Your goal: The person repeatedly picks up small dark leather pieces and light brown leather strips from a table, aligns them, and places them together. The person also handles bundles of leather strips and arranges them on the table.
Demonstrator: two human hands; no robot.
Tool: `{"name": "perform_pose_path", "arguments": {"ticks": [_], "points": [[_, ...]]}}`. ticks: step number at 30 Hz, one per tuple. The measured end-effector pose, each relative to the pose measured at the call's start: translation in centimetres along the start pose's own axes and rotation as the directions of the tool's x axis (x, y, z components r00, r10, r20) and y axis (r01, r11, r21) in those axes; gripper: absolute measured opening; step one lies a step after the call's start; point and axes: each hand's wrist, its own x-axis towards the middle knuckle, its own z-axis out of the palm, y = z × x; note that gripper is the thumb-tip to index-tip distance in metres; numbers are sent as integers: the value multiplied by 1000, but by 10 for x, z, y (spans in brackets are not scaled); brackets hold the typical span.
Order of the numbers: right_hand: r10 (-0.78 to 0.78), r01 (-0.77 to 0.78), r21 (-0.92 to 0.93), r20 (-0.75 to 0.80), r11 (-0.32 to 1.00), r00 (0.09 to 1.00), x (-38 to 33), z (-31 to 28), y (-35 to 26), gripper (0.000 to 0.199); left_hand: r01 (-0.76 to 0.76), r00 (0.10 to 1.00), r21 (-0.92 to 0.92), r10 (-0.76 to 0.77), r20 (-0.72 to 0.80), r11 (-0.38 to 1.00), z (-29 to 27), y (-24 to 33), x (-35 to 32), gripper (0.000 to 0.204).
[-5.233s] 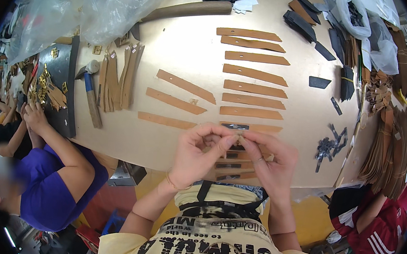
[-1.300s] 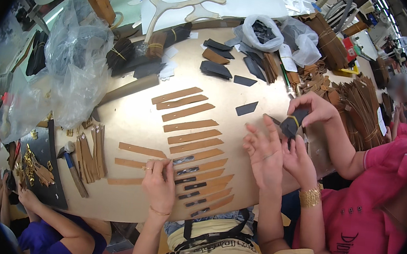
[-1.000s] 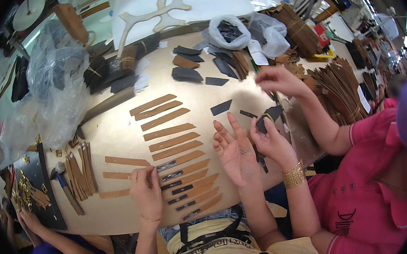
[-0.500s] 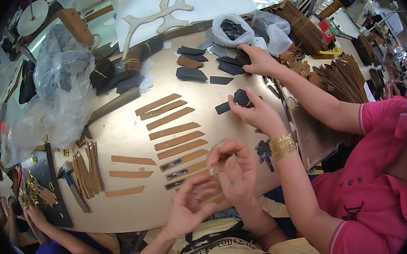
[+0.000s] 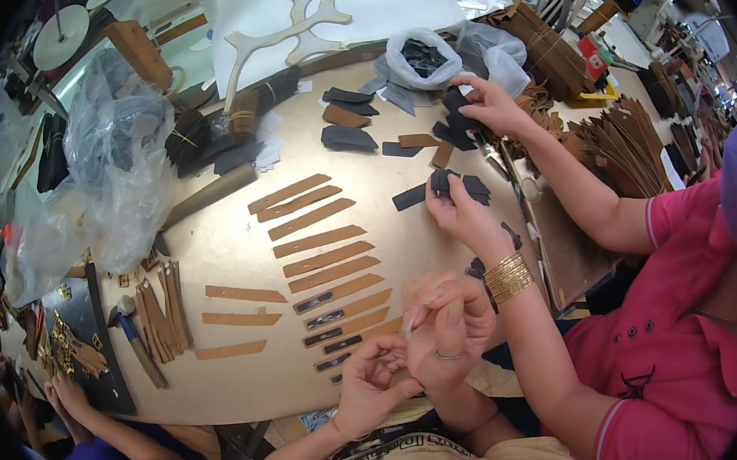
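Near the table's front edge, my two hands are raised close together. My right hand (image 5: 449,331) has its fingers bent in a pinch, with a tiny pale thing at the tips, too small to name. My left hand (image 5: 378,384) is just below and to its left, fingers curled toward the thumb; what they hold, if anything, is hidden. Beyond them lies a slanted row of tan leather strips (image 5: 327,259), the nearest ones partly behind my hands. Several of these near strips bear a dark oblong patch (image 5: 324,319).
At right, a co-worker in pink (image 5: 641,345) handles black pieces (image 5: 454,185) with both hands. Three tan strips (image 5: 241,319) lie left, beside a hammer (image 5: 135,336) and brown strips (image 5: 168,306). A bag of dark pieces (image 5: 420,58) and stacked black pieces (image 5: 348,138) stand farther back.
My hands have shifted right, and my left fingers have curled in toward my right hand. Brown pieces now show beside the co-worker's far hand, and more black pieces fan from the co-worker's near hand.
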Motion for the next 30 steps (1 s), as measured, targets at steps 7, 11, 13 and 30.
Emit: {"name": "perform_pose_path", "arguments": {"ticks": [7, 11, 13, 30], "points": [[-109, 108, -160, 2, 981, 994, 2, -1, 2, 18, -12, 1000, 46, 12, 11, 999, 0, -2, -3, 46], [-151, 151, -161, 16, 975, 988, 4, -2, 2, 18, 51, 998, -59, -54, -43, 997, 10, -2, 1, 49], [-132, 134, -103, 21, 986, 991, 4, -3, 1, 18, 59, 998, -151, -62, -17, 987, 13, -1, 4, 52], [170, 137, -973, 169, 188, 971, -15, -102, 29, 20, -20, 874, 800, 399, -277, 599, -43, 64, -11, 6]]}}
